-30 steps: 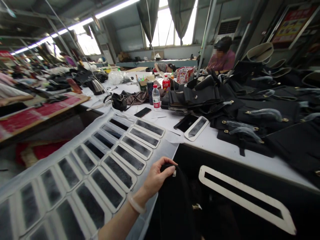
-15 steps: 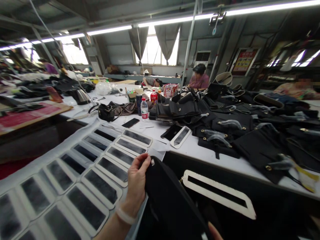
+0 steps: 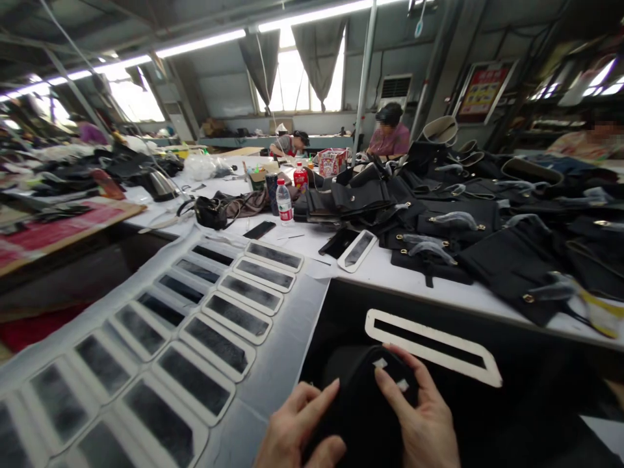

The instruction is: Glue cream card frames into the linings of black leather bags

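Observation:
A black fabric piece [image 3: 363, 406] with small whitish tabs is between my two hands, low in the view. My left hand [image 3: 305, 426] presses its left side, thumb and index finger against the cloth. My right hand [image 3: 424, 409] grips the upper right edge, its thumb beside a pale tab and its fingers behind. Just beyond lies a cream frame [image 3: 433, 344] with a long slot, on a black surface. To the left, rows of pale rounded frames with dark centres [image 3: 195, 383] lie on a whitish sheet [image 3: 273, 383].
Black bags [image 3: 453, 227] with wrapped handles are piled on the white table [image 3: 370, 279]. A water bottle [image 3: 283, 203], a phone [image 3: 259, 229], a kettle [image 3: 156, 184] and a loose pale frame [image 3: 358, 251] are nearby. Persons sit in the background.
The black piece has turned and moved lower. My left hand has moved down and right from its top end; my right hand has come up into view onto its upper edge.

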A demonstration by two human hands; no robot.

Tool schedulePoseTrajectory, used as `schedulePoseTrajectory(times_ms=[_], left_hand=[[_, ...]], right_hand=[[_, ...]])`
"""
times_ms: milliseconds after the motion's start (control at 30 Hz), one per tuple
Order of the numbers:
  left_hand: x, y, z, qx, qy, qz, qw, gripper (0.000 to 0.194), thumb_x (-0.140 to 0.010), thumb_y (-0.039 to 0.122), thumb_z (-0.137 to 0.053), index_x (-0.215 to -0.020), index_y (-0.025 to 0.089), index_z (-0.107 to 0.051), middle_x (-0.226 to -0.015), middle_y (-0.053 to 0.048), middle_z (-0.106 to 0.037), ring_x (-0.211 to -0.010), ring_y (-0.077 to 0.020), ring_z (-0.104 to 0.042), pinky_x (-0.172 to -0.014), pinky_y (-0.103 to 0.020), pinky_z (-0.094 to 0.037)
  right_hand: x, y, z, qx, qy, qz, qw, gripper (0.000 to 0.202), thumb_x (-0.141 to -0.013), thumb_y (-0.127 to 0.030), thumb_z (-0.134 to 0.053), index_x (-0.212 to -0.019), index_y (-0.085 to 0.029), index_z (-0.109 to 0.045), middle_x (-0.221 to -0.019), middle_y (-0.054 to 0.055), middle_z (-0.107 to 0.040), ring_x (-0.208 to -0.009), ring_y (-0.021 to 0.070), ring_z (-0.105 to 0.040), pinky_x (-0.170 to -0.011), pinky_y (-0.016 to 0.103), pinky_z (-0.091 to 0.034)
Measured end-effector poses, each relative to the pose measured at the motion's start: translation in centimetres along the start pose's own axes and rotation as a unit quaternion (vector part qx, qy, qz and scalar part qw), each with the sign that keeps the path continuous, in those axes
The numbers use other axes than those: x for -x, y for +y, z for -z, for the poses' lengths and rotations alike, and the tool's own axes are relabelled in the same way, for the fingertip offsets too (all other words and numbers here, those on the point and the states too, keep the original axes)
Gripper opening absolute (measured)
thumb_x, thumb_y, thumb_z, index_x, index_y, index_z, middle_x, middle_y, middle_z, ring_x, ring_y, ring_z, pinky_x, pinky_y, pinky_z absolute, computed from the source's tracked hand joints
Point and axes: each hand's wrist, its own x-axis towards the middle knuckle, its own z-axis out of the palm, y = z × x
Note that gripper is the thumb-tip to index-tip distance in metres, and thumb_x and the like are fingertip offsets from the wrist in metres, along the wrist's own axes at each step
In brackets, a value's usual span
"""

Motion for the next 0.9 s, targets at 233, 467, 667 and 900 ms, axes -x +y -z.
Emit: schedulePoseTrajectory(times_ms=[233,467,667,900], left_hand=[[-2.2,-0.1,-1.7,-0.071,0.048,-0.016,0.996,0.048,-0.091,0.033,-0.057,-0.138,0.023,-0.057,-0.108,-0.01,-0.054,-0.059,-0.0073,-0.054,-0.059,-0.023,-0.053],[-3.1,0.9,-0.9,-0.106,0.088,-0.036,0.99,0.042,-0.092,0.032,-0.057,-0.131,0.018,-0.063,-0.099,-0.01,-0.06,-0.085,-0.0175,-0.065,-0.075,-0.025,-0.056],[-4.1,1.7,-2.2,0.017,0.156,0.007,0.988,0.031,-0.097,0.037,-0.049,-0.102,0.022,-0.076,-0.087,-0.006,-0.06,-0.076,-0.0141,-0.061,-0.068,-0.021,-0.049],[-4.9,2.2,-3.7,0.121,0.193,0.036,0.973,0.039,-0.096,0.044,-0.051,-0.088,0.019,-0.079,-0.081,-0.005,-0.06,-0.071,-0.0136,-0.059,-0.065,-0.021,-0.047]], right_hand=[[1.4,6.8,0.3,-0.09,0.022,-0.109,0.99,0.066,-0.053,-0.05,-0.09,-0.106,-0.018,-0.067,-0.101,0.01,-0.075,-0.099,0.0328,-0.07,-0.08,0.036,-0.061],[1.0,6.9,0.0,0.113,0.013,0.001,0.994,0.063,-0.064,-0.059,-0.08,-0.109,-0.016,-0.069,-0.103,0.01,-0.075,-0.097,0.0305,-0.07,-0.084,0.032,-0.058],[-1.5,4.0,0.7,0.176,-0.073,0.055,0.98,0.048,-0.072,-0.056,-0.076,-0.099,-0.017,-0.073,-0.104,0.009,-0.074,-0.099,0.0288,-0.07,-0.077,0.024,-0.059],[-1.8,2.2,1.8,0.214,-0.091,0.015,0.973,0.062,-0.074,-0.062,-0.072,-0.116,-0.018,-0.068,-0.106,0.009,-0.074,-0.103,0.0297,-0.069,-0.083,0.026,-0.059]])
